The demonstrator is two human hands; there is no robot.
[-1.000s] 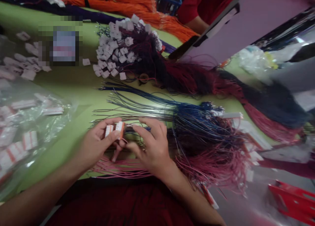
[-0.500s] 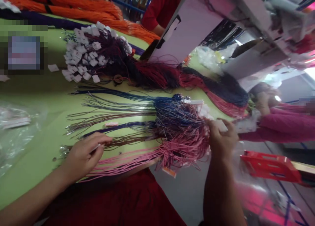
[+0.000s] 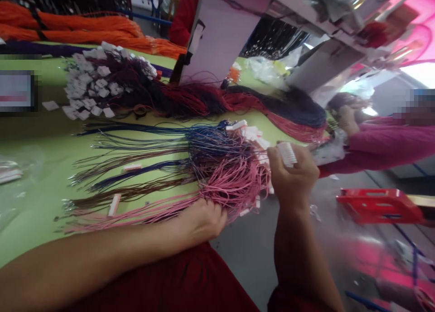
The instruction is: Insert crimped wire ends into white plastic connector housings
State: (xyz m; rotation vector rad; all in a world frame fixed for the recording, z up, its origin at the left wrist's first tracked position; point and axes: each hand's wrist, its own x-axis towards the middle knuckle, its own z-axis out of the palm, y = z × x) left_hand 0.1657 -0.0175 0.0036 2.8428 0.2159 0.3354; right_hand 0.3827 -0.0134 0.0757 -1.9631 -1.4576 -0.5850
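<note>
Holding the white connector point(image 3: 287, 154), likely light and stiff, best pinched by its sides, in closed fingers of the right hand point(image 3: 295, 174) beside the pink wires point(image 3: 231, 178); cannot tell any hold in the left hand point(image 3: 205, 219), curled at their near edge.

Held connector point(image 3: 287, 154): white. Loose connector point(image 3: 114, 205): white, edge stripe apparently orange, though blurred. Pink wires point(image 3: 234, 180); blue wires point(image 3: 207, 140); brown wires point(image 3: 149, 188). Tabletop point(image 3: 50, 189): yellow-green. Cable bundle point(image 3: 91, 26): orange, black-banded.
</note>
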